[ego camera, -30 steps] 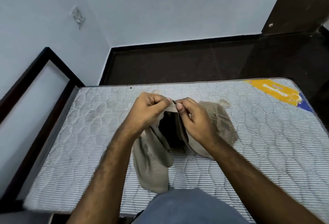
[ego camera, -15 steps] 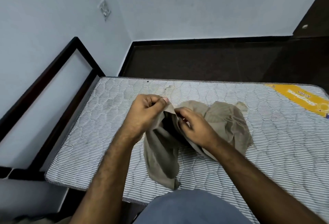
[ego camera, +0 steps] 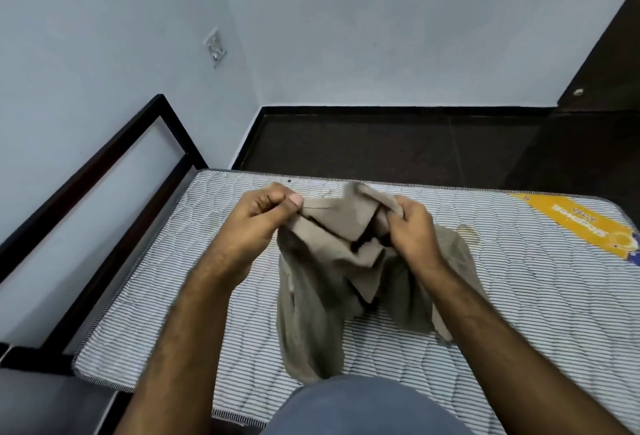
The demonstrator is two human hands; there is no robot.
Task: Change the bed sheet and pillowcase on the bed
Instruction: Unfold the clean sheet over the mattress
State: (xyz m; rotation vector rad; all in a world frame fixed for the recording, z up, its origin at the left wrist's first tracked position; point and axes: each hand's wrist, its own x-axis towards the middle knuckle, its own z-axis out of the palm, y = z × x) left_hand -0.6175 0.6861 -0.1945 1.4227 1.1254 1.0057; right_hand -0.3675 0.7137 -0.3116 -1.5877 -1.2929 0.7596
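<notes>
A bare striped quilted mattress (ego camera: 180, 282) lies across the view with a yellow label (ego camera: 575, 223) at its far right. Above its middle I hold a bunched beige cloth (ego camera: 311, 303), a sheet or pillowcase; I cannot tell which. My left hand (ego camera: 263, 216) pinches its upper edge between thumb and fingers. My right hand (ego camera: 412, 227) grips a fold of the same edge a short way to the right. The rest of the cloth hangs down and rests on the mattress.
A dark bed frame rail (ego camera: 114, 171) runs along the left side by the pale wall. A switch plate (ego camera: 215, 47) sits on that wall. Dark floor (ego camera: 381, 147) lies beyond the mattress, and a dark door (ego camera: 609, 54) stands at the right.
My hands have moved apart along the cloth's edge and lifted it, spreading the bunched fabric. The view has shifted left and tilted up.
</notes>
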